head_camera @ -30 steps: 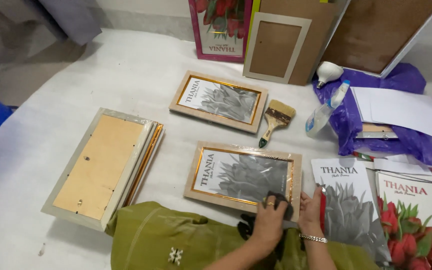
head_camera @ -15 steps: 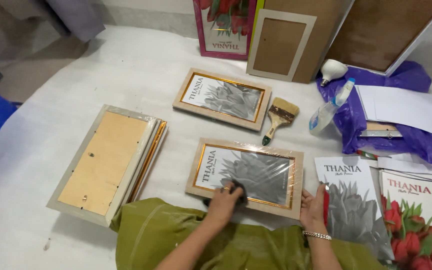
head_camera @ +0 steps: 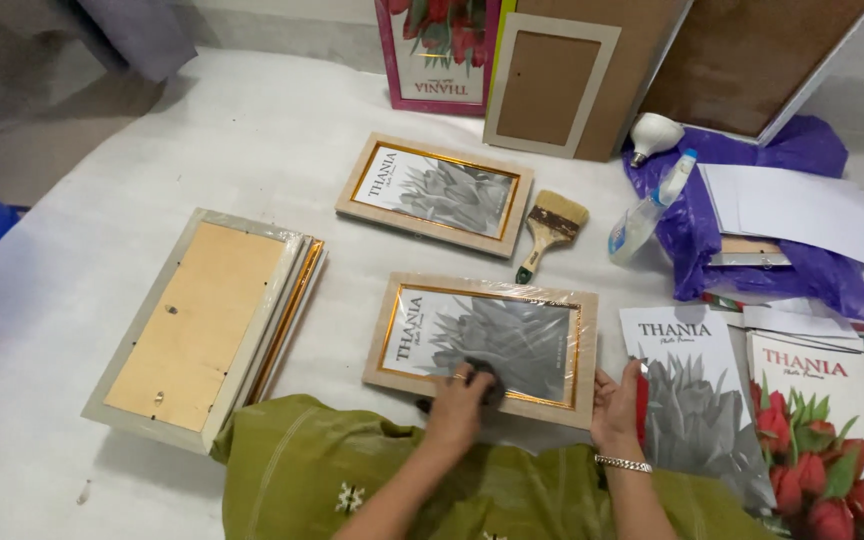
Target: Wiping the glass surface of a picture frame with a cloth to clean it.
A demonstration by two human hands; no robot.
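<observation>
A person's left hand presses a dark cloth onto the glass of a wood-toned picture frame lying flat near the white sheet's front edge, while the right hand grips the frame's near right corner, apparently to steady it.

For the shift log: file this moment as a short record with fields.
left hand: presses a dark cloth on the glass of the wrapped picture frame
right hand: holds that frame's near right corner
beyond frame: second framed print, paintbrush, spray bottle
left side: stack of frames, backs up
right side: flower prints
</observation>
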